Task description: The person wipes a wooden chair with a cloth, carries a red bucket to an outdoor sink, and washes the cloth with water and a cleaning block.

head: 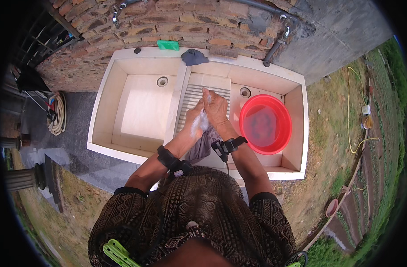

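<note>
My left hand [194,119] and my right hand [216,107] are pressed together above the ribbed washboard [186,100] in the middle of a double stone sink. White suds [200,122] cover the fingers and the back of my left hand. A wet grey-purple cloth [200,147] is bunched in both fists and hangs down toward me onto the board. Its upper part is hidden by my hands. Just right of them, a red plastic basin [288,125] holds cloudy water, with something dark and blurred beneath the surface.
Along the back rim lie a green soap packet or box [168,45], a dark rag [194,57] and a scrubbing brush [223,52]. The left sink basin [140,113] has a drain [162,81]. Metal taps [115,16] [287,31] project from the brick wall.
</note>
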